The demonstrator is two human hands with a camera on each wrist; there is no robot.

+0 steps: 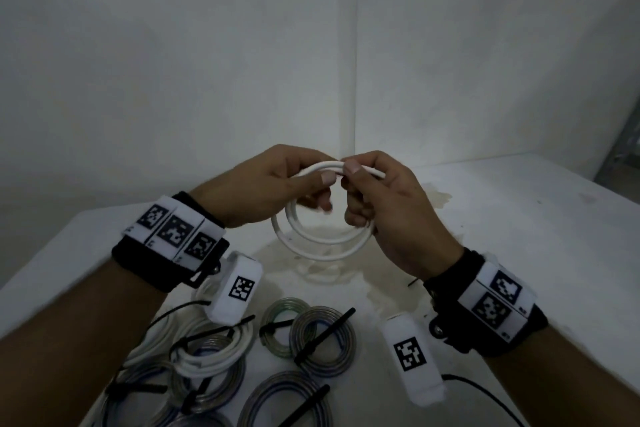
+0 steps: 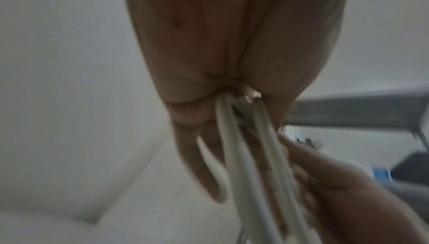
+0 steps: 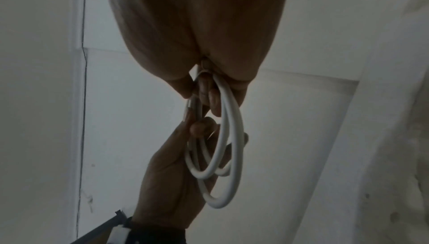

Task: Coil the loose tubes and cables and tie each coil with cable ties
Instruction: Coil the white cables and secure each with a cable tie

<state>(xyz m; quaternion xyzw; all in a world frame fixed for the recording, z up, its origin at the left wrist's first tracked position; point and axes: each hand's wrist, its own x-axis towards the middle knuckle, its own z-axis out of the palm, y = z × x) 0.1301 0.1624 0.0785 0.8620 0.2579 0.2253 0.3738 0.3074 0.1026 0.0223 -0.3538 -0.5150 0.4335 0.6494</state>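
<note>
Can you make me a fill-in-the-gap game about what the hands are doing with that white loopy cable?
1. The white round cable coil is held by ____ hands.
2. The left hand and right hand pinch the coil at its ____.
3. The straps on the tied clear tube coils on the white table are coloured ____.
4. The held coil hangs ____ the table.

Missing words: both; top; black; above
</note>
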